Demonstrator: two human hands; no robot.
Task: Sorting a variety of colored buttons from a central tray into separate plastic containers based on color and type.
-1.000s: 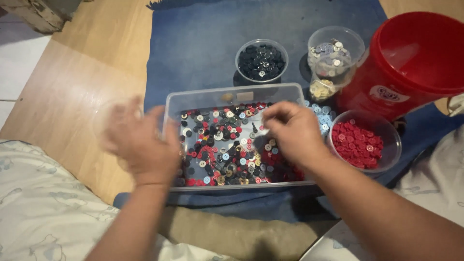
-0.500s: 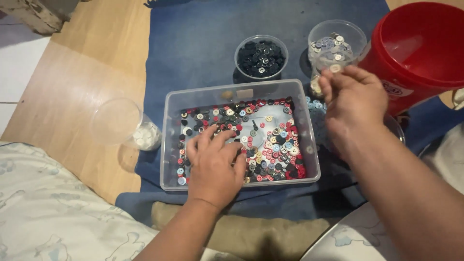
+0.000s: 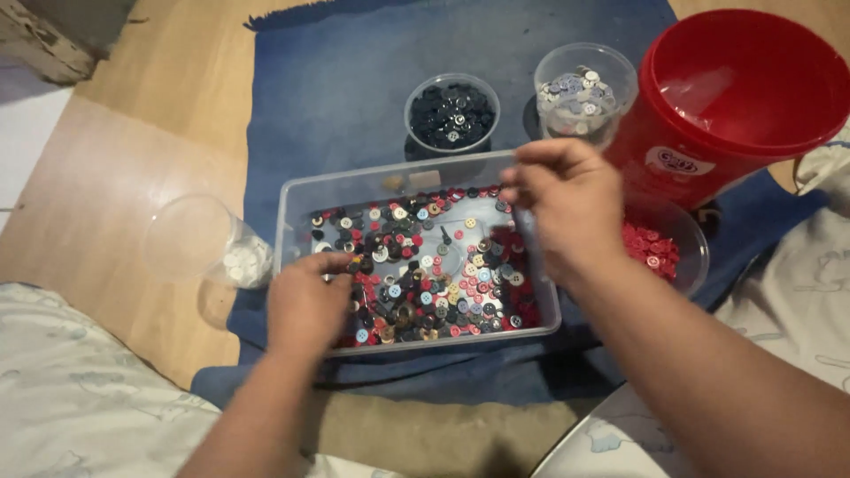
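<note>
Left hand [image 3: 305, 305] pinches into mixed buttons [image 3: 425, 274] at the clear tray's [image 3: 292, 199] left edge; right hand [image 3: 567, 204] hovers, fingertips together, holding I cannot tell what — buttons look light, slippery; best nipped by their rims.

Centre tray: clear rectangular plastic tray [image 3: 292, 199], smooth, slightly glossy.
Its fill: small mixed-colour plastic buttons [image 3: 425, 283], shiny.
Upper right: round red plastic bucket [image 3: 735, 97], glossy.
Underlay: blue cloth mat [image 3: 354, 80], matt, woven.
Floor: light wooden boards [image 3: 106, 177], smooth.

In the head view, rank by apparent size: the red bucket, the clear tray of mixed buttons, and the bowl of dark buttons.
1. Clear tray, the widest.
2. Red bucket, cut by the frame edge, so its rank against the tray is unsure.
3. Bowl of dark buttons, plainly smallest.
</note>
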